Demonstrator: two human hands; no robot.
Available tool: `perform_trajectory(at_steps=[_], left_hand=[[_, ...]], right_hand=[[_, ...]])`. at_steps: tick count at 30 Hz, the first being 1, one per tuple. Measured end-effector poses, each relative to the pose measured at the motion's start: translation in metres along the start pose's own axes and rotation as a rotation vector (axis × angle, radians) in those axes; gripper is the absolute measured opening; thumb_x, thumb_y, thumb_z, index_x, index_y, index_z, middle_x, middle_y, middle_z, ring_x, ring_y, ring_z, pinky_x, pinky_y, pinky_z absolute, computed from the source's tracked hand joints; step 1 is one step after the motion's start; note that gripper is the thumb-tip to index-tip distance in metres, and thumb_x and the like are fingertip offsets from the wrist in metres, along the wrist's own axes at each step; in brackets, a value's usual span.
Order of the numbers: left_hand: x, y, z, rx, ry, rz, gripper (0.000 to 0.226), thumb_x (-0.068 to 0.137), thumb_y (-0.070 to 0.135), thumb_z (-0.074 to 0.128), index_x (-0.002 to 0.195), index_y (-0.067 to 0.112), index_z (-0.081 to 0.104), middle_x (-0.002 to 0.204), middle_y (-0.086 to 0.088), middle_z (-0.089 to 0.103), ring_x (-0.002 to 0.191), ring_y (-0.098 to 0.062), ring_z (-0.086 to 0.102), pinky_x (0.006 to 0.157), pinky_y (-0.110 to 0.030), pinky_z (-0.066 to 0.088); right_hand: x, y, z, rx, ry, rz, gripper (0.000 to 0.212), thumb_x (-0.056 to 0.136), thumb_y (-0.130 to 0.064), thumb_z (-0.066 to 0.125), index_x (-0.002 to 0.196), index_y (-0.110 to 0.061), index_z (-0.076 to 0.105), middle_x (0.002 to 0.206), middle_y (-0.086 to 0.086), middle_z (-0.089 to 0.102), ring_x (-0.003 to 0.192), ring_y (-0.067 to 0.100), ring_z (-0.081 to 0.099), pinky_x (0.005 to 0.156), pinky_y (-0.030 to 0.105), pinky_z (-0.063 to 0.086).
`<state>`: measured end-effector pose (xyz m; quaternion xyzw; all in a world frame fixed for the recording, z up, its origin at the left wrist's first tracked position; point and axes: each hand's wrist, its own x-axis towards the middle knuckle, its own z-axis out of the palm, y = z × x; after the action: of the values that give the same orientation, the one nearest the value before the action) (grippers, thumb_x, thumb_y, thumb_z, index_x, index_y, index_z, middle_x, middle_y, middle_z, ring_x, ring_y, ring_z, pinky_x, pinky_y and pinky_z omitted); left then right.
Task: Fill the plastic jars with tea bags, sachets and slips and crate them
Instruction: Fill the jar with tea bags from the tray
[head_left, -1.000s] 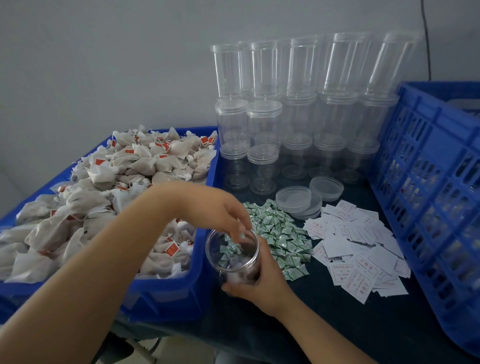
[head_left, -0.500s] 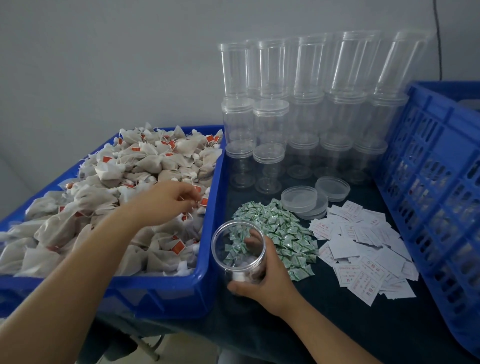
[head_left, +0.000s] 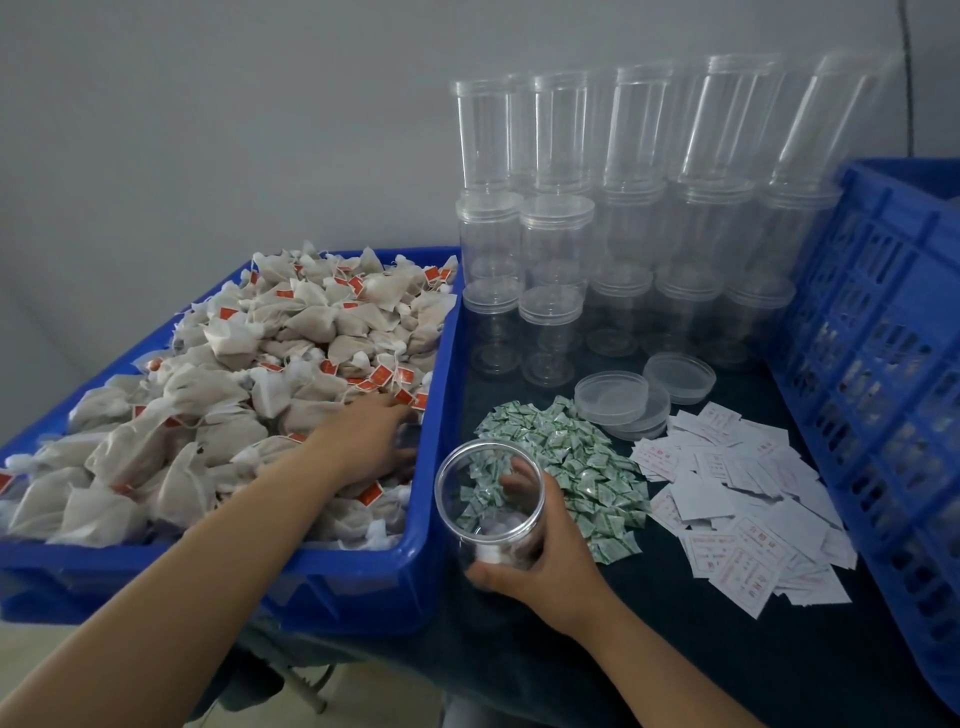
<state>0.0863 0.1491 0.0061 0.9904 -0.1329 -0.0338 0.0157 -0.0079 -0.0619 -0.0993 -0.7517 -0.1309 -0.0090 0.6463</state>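
Observation:
My right hand (head_left: 545, 558) grips a clear plastic jar (head_left: 488, 512), open at the top, standing on the dark table just right of the blue tray (head_left: 363, 579). A few white tea bags lie in the jar's bottom. My left hand (head_left: 371, 436) lies on the heaped tea bags (head_left: 291, 338) at the tray's right side. Its fingertips dip among the bags, blurred, so a grip cannot be made out. Green sachets (head_left: 587, 457) are piled behind the jar. White printed slips (head_left: 737, 499) lie scattered to their right.
Empty lidded clear jars (head_left: 556, 244) are stacked in tiers against the back wall. Loose clear lids (head_left: 613, 397) sit in front of them. A tall blue slatted crate (head_left: 883, 338) stands along the right edge. The tray overhangs the table's front left.
My left hand left the jar's mouth and went back into the tray, now lower and nearer the tray's right wall. My right hand keeps hold of the jar.

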Motion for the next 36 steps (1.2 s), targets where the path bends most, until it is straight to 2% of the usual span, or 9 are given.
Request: perform_trajectory(at_steps=[9, 14, 19, 23, 26, 28, 31, 34, 36], left_hand=[[0.008, 0.005, 0.012, 0.158, 0.074, -0.030, 0.042, 0.092, 0.035, 0.053, 0.131, 0.019, 0.047, 0.127, -0.005, 0.047, 0.115, -0.024, 0.047, 0.091, -0.037, 0.046], [0.017, 0.008, 0.015, 0.169, 0.132, -0.017, 0.038, 0.092, 0.030, 0.054, 0.128, 0.021, 0.050, 0.120, -0.006, 0.051, 0.110, -0.026, 0.052, 0.084, -0.038, 0.046], [0.025, 0.006, 0.018, -0.021, 0.188, -0.074, 0.032, 0.093, 0.032, 0.052, 0.123, 0.021, 0.059, 0.112, -0.006, 0.056, 0.101, -0.023, 0.055, 0.077, -0.033, 0.044], [0.027, 0.003, 0.016, -0.172, 0.282, -0.116, 0.026, 0.094, 0.035, 0.050, 0.097, 0.013, 0.063, 0.100, -0.004, 0.050, 0.090, -0.017, 0.044, 0.075, -0.031, 0.037], [0.026, 0.003, 0.010, -0.226, 0.405, -0.055, 0.018, 0.092, 0.029, 0.052, 0.080, 0.016, 0.052, 0.097, 0.000, 0.043, 0.090, -0.015, 0.040, 0.077, -0.030, 0.037], [0.024, 0.004, 0.006, -0.266, 0.449, -0.034, 0.017, 0.092, 0.026, 0.054, 0.079, 0.016, 0.050, 0.093, 0.002, 0.046, 0.086, -0.016, 0.046, 0.074, -0.028, 0.038], [0.020, 0.006, 0.002, -0.319, 0.495, -0.036, 0.018, 0.091, 0.026, 0.056, 0.080, 0.014, 0.050, 0.078, 0.001, 0.052, 0.072, -0.019, 0.050, 0.060, -0.026, 0.037], [0.014, 0.007, -0.003, -0.432, 0.563, -0.067, 0.018, 0.093, 0.027, 0.056, 0.080, 0.019, 0.047, 0.070, 0.003, 0.054, 0.062, -0.011, 0.050, 0.052, -0.021, 0.034], [0.011, 0.008, -0.008, -0.527, 0.599, -0.075, 0.020, 0.094, 0.028, 0.056, 0.079, 0.023, 0.043, 0.069, 0.003, 0.056, 0.059, -0.009, 0.053, 0.052, -0.019, 0.037]], right_hand=[[0.000, 0.002, 0.000, 0.010, 0.001, 0.002, 0.094, 0.052, -0.045, 0.092, 0.122, -0.076, 0.037, 0.126, -0.038, 0.050, 0.125, -0.009, 0.050, 0.090, 0.009, 0.047], [0.000, 0.002, 0.000, 0.009, 0.000, 0.003, 0.095, 0.052, -0.046, 0.092, 0.122, -0.075, 0.037, 0.127, -0.038, 0.050, 0.125, -0.009, 0.050, 0.090, 0.010, 0.047], [0.000, 0.003, 0.000, -0.003, 0.006, 0.003, 0.095, 0.051, -0.048, 0.092, 0.122, -0.077, 0.035, 0.126, -0.039, 0.050, 0.126, -0.010, 0.049, 0.091, 0.007, 0.045], [0.001, 0.004, 0.001, -0.004, 0.006, -0.006, 0.096, 0.051, -0.047, 0.092, 0.123, -0.075, 0.036, 0.128, -0.038, 0.050, 0.127, -0.009, 0.049, 0.092, 0.008, 0.045], [0.001, 0.005, 0.001, -0.003, 0.009, -0.004, 0.096, 0.051, -0.048, 0.093, 0.124, -0.075, 0.036, 0.128, -0.038, 0.050, 0.128, -0.008, 0.049, 0.093, 0.010, 0.046], [0.001, 0.005, 0.001, -0.004, 0.011, -0.005, 0.096, 0.052, -0.049, 0.093, 0.125, -0.074, 0.036, 0.128, -0.038, 0.050, 0.127, -0.008, 0.049, 0.093, 0.010, 0.046], [0.001, 0.005, 0.001, -0.002, 0.009, -0.006, 0.096, 0.053, -0.049, 0.093, 0.126, -0.073, 0.036, 0.129, -0.037, 0.050, 0.128, -0.008, 0.049, 0.092, 0.009, 0.046], [0.001, 0.006, 0.001, -0.002, 0.010, -0.006, 0.097, 0.052, -0.048, 0.094, 0.127, -0.073, 0.036, 0.130, -0.037, 0.050, 0.128, -0.007, 0.049, 0.092, 0.010, 0.046], [0.002, 0.006, 0.001, 0.001, 0.010, -0.004, 0.096, 0.052, -0.048, 0.094, 0.126, -0.073, 0.037, 0.129, -0.037, 0.050, 0.127, -0.008, 0.049, 0.092, 0.009, 0.046]])
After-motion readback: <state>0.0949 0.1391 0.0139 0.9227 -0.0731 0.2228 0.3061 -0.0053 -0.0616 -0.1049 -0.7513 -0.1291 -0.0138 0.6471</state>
